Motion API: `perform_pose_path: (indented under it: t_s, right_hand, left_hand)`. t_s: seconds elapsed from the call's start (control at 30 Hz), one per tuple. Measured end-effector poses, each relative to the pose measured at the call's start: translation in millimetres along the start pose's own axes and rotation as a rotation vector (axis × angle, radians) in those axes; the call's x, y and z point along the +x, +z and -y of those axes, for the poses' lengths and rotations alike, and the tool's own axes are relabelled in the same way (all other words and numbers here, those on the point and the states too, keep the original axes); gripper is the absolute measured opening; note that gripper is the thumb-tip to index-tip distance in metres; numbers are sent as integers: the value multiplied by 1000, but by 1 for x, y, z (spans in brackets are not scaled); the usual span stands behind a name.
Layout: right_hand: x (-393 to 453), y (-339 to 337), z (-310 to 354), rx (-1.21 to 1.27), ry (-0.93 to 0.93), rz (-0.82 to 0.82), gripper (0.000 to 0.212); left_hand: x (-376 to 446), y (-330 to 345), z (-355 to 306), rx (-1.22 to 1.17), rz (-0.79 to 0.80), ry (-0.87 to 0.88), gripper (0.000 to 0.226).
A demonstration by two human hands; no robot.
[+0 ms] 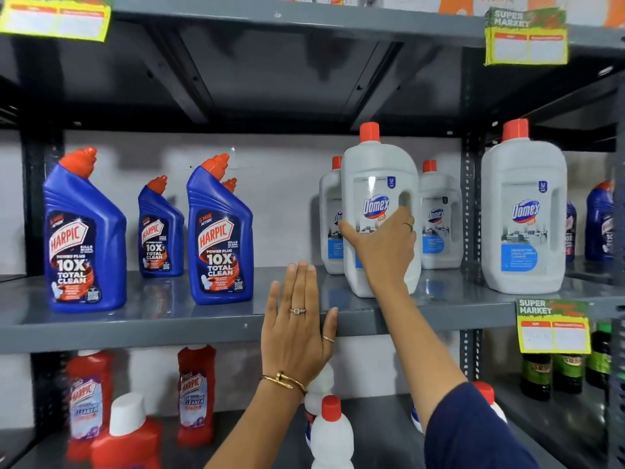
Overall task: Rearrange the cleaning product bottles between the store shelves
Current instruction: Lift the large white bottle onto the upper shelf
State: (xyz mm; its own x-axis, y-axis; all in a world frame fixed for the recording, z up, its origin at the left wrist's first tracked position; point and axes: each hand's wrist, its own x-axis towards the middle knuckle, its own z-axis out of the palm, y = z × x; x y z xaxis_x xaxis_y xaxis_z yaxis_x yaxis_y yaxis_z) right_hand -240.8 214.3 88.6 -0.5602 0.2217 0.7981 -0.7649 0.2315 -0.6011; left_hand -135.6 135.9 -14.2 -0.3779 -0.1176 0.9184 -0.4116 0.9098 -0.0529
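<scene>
Right hand [380,245]: wrapped around the front of a large white Domex bottle [378,184], thumb on the label side, fingertips hooked at the moulded handle slot. Left hand [297,328]: flat and spread, holding nothing, palm toward the front edge of the middle shelf [169,328], just left of the held bottle.

Position of item: the bottle's base sits at or just above the middle shelf; contact cannot be confirmed. It is nearest the shelf's front edge, ahead of the two bottles behind it.

Handling, judged: rigid plastic jug, likely heavy if full, smooth-walled and somewhat slippery. Best grip is through the handle slot on its right side, or low on the body with a second hand under the base. Red screw cap [369,132] looks closed.

Count, relative to the held bottle:
- White Domex jugs on the middle shelf: four, counting the held one, two behind it and one standing alone to its right [523,211].
- Blue Harpic bottles to its left: four, one mostly hidden [230,184].
- Blue bottles at far right: at least two, partly cut off.
- Below: two red Harpic bottles [196,394], further red and white bottles, number uncertain.
</scene>
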Motion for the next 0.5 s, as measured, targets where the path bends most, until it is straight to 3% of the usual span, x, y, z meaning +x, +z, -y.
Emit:
perform_pose_path:
  t_s: [0.5]
  right_hand:
    - [-17,-15,-12,-35,-22,173,90]
  left_hand:
    - [0,-14,-2,-31,73,-9,63]
